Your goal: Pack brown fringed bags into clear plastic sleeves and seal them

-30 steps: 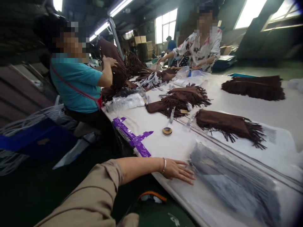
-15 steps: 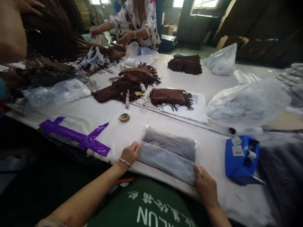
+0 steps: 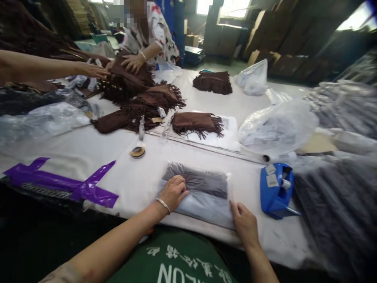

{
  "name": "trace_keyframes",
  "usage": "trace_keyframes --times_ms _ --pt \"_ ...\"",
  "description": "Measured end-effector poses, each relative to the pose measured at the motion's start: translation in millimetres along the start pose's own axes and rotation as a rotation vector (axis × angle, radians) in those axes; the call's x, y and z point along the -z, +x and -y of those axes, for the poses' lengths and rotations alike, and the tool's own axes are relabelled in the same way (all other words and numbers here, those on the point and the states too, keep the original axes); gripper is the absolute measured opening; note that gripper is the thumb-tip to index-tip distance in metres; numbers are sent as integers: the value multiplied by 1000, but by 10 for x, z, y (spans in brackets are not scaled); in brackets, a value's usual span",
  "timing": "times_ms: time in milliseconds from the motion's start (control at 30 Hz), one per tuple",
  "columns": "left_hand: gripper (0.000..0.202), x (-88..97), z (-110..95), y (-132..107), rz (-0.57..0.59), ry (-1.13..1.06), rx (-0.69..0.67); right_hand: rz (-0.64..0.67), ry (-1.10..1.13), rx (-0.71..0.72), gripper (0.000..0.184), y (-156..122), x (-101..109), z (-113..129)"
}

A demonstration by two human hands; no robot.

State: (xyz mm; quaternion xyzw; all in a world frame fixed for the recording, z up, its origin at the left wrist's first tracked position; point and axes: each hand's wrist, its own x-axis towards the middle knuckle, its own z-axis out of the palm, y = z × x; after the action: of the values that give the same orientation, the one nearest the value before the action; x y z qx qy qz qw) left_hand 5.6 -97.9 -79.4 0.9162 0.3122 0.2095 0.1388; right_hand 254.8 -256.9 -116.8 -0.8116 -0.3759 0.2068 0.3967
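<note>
In front of me on the table lies a flat clear plastic bag [image 3: 206, 208] with dark grey folded cloth [image 3: 207, 181] inside. A paler, cloudy strip of plastic covers its near half. My left hand [image 3: 174, 192] rests palm down on the bag's left part, fingers bent and slightly apart, and the cloth wrinkles beside it. Between thumb and fingers, my right hand [image 3: 244, 220] pinches the bag's right edge near the lower corner. To the right of that hand stands a blue tape dispenser [image 3: 272, 192].
Purple tape [image 3: 79, 186] runs along the table's front-left edge. Behind lie a round brown-and-black object [image 3: 137, 152], fringed brown pieces [image 3: 191, 122], and a stuffed clear bag [image 3: 273, 125]. Grey bagged goods [image 3: 332, 208] are piled right. Across the table, a co-worker's hand [image 3: 134, 63] and another person's arm [image 3: 59, 68] touch brown material.
My left hand has moved from the bag's left edge onto its top, while my right hand stays at the right edge. Across the table, the co-worker's hands have come onto a brown fringed piece.
</note>
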Motion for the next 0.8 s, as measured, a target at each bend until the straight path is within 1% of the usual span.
trace_keyframes --times_ms 67,100,233,267,300,367,433,500,567,667,733,800 --pt "10 -63 68 -7 -20 -33 -4 -111 61 -56 46 21 183 -86" --pt "10 -77 108 -6 -32 -42 -18 -189 79 -84 46 27 306 -141" --pt "14 -92 211 10 -54 -41 -75 -611 138 -152 52 93 890 -329" --pt "15 -93 215 9 -58 -33 -80 -683 141 -154 53 140 1020 -354" --pt "16 -95 214 6 -62 -24 -81 -721 142 -150 54 202 1126 -372" --pt "17 -99 207 -2 -70 -2 -76 -708 148 -131 51 350 1250 -388" --pt "17 -106 204 -7 -76 17 -71 -657 156 -108 48 471 1260 -392" --pt "17 -111 207 -8 -81 27 -69 -647 157 -88 47 497 1195 -402" --pt "17 -116 210 -7 -84 30 -73 -679 142 -71 45 412 1104 -437" --pt "17 -121 210 -5 -92 31 -82 -737 93 -56 40 193 1009 -536" --pt "17 -123 212 -6 -94 32 -86 -761 56 -52 37 102 1006 -599" --pt "17 -124 217 -6 -93 32 -92 -786 36 -47 38 113 1060 -623"
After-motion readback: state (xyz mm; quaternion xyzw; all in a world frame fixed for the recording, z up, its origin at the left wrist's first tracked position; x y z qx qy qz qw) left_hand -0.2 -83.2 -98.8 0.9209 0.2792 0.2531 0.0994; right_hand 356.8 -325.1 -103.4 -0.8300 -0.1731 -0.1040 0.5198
